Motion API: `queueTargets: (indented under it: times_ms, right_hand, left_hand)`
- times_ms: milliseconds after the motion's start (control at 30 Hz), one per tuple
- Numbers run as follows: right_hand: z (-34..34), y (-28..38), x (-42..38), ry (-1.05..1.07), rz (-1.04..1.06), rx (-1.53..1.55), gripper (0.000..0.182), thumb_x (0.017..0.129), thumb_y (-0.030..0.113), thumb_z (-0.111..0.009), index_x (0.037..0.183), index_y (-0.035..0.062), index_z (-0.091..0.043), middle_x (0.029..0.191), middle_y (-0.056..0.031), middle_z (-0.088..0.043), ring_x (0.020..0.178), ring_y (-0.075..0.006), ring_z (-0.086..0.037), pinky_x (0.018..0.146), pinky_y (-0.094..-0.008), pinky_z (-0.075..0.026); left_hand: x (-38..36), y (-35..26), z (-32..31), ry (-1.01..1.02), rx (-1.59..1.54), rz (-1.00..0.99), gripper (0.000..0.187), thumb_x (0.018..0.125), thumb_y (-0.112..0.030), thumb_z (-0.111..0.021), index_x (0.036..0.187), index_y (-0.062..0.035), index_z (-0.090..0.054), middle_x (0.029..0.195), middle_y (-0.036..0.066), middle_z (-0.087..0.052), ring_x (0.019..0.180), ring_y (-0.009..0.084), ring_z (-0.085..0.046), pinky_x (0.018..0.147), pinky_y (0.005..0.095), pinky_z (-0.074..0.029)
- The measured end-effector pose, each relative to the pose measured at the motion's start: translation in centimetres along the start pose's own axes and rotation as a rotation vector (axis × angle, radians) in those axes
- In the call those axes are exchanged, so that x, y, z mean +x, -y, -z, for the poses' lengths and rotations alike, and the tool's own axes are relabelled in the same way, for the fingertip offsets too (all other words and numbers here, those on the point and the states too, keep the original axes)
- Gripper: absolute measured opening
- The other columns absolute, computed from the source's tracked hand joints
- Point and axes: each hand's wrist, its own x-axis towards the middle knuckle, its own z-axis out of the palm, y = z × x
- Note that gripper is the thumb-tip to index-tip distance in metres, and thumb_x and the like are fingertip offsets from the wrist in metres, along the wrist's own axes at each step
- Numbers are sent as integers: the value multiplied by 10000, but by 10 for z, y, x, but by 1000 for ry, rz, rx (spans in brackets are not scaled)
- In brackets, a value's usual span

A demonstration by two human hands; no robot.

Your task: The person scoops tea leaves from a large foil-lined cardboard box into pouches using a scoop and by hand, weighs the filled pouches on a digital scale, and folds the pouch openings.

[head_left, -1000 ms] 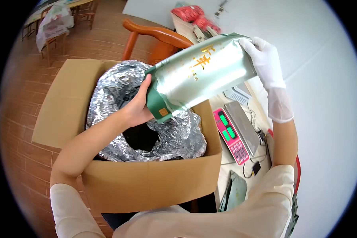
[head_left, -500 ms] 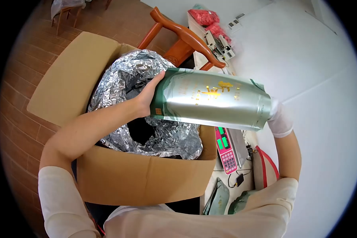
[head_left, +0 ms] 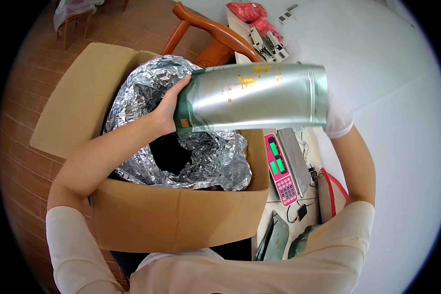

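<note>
A puffed-out, pale green foil pouch [head_left: 250, 100] with gold lettering lies sideways in the air above a cardboard box [head_left: 181, 215]. My bare left hand [head_left: 168, 109] grips its dark green end, thumb along the near corner. At the other end, by the pouch's ridged seam, is my right hand [head_left: 337, 117] in a thin white glove; its fingers are mostly hidden behind the pouch. Inside the box, a crumpled silver foil liner [head_left: 220, 169] surrounds a dark opening.
Right of the box stands a pink-framed digital scale [head_left: 281, 169] with lit green displays. Flat green pouches [head_left: 274, 238] lie below it, near a red-edged bag [head_left: 330, 193]. A wooden chair [head_left: 218, 29], a sealing machine [head_left: 268, 45] and red packets [head_left: 247, 11] are farther back.
Both hands have raised the pouch slightly and moved it left. It has rolled so that its lettering sits nearer the upper edge and its seamed end shows more.
</note>
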Motion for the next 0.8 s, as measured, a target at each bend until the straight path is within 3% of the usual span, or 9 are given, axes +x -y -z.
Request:
queueTargets:
  times_ms: [300, 367, 433, 467, 567, 633, 733, 800]
  right_hand:
    - [42, -14, 15, -77, 136, 134, 294, 893, 196, -550, 1126, 28, -614, 1071, -100, -652, 922, -161, -606, 812, -287, -478]
    - [47, -14, 16, -136, 119, 107, 314, 898, 189, -565, 1149, 3, -589, 1062, -67, -630, 857, -119, -595, 760, -249, -485]
    - [53, -12, 14, -137, -155, 526, 285, 892, 168, -569, 1133, 18, -592, 944, -28, -629, 697, -44, -553, 591, -190, -454]
    - [51, -9, 14, -215, -300, 804, 250, 905, 161, -556, 1118, 36, -594, 825, 9, -598, 576, 6, -475, 432, -148, -354]
    - [53, -25, 18, -282, -291, 987, 222, 917, 181, -564, 1116, 83, -577, 739, 46, -527, 548, -12, -431, 389, -152, -298]
    - [51, -23, 17, -328, -291, 1053, 249, 935, 170, -545, 1152, 50, -565, 767, 34, -516, 570, -24, -437, 387, -142, -305]
    - [46, -33, 15, -302, -11, 1370, 348, 949, 129, -511, 1268, -9, -485, 929, -60, -529, 615, -49, -457, 382, -137, -321]
    - [39, -41, 13, -304, 55, 1451, 354, 952, 121, -501, 1278, -14, -469, 947, -79, -531, 617, -56, -459, 379, -137, -323]
  left_hand:
    - [4, -14, -1, -46, -69, -185, 615, 921, -561, -395, 1285, -74, -491, 1238, 112, -562, 1116, 250, -559, 960, 412, -442]
    - [4, -17, -2, -59, -88, -247, 606, 928, -550, -390, 1291, -72, -484, 1252, 122, -550, 1129, 260, -550, 968, 413, -437]
    - [0, -22, -6, -69, -73, -276, 611, 928, -552, -388, 1292, -70, -480, 1261, 125, -543, 1136, 264, -545, 972, 414, -434]
    - [3, -23, -2, -59, -95, -292, 631, 925, -566, -377, 1305, -70, -466, 1280, 126, -528, 1154, 262, -532, 980, 413, -428]
    - [-2, -25, -7, -119, -72, -353, 653, 922, -581, -363, 1320, -71, -449, 1295, 126, -516, 1170, 258, -520, 990, 410, -420]
    - [0, -29, -4, -103, -45, -389, 672, 919, -596, -349, 1332, -74, -435, 1308, 121, -506, 1184, 255, -508, 996, 408, -410]
    - [0, -40, -2, -139, -21, -478, 688, 913, -617, -337, 1332, -82, -442, 1307, 112, -508, 1189, 256, -498, 1002, 405, -392]
    - [0, -47, 2, -171, -79, -521, 655, 910, -583, -397, 1311, -70, -459, 1289, 112, -518, 1170, 260, -508, 1003, 400, -395]
